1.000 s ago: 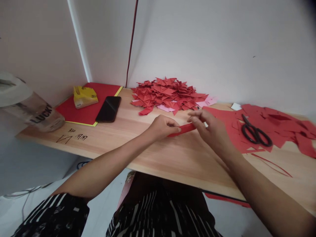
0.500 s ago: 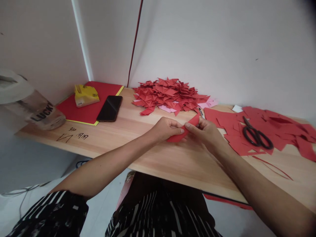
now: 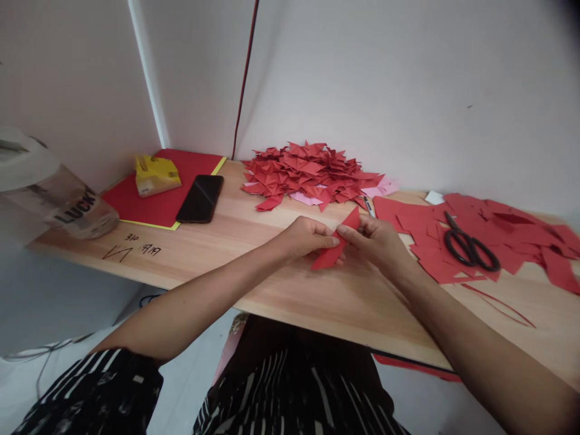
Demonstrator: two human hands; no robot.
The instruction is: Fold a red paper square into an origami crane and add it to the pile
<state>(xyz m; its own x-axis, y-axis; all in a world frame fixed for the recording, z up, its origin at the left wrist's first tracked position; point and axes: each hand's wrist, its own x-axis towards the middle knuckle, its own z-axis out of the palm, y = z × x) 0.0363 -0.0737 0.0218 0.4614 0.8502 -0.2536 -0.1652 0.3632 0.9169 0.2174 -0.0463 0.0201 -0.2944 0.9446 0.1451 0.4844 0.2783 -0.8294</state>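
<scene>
Both my hands pinch one folded piece of red paper [image 3: 327, 258], a slanted strip with pointed ends, held just over the wooden table [image 3: 281, 290]. My left hand [image 3: 309, 237] grips its left edge, thumb on top. From the other side, my right hand [image 3: 374, 237] presses the upper part between thumb and fingers. Some fingertips of both hands are hidden behind the paper. Beyond them, by the wall, lies a heap of folded red paper pieces [image 3: 312, 172] with a few pink ones among them.
Black-handled scissors [image 3: 471, 249] lie on loose red paper sheets [image 3: 512, 241] at right, near a pen [image 3: 369, 206] and thin red strips [image 3: 501, 305]. At left are a phone [image 3: 200, 199], a yellow packet [image 3: 157, 175] on red sheets [image 3: 136, 202], and a large clear bottle [image 3: 77, 205].
The folded red paper has turned steeper between my fingers, its lower end now pointing more downward. Both hands stay nearly in place, and the view has shifted very slightly.
</scene>
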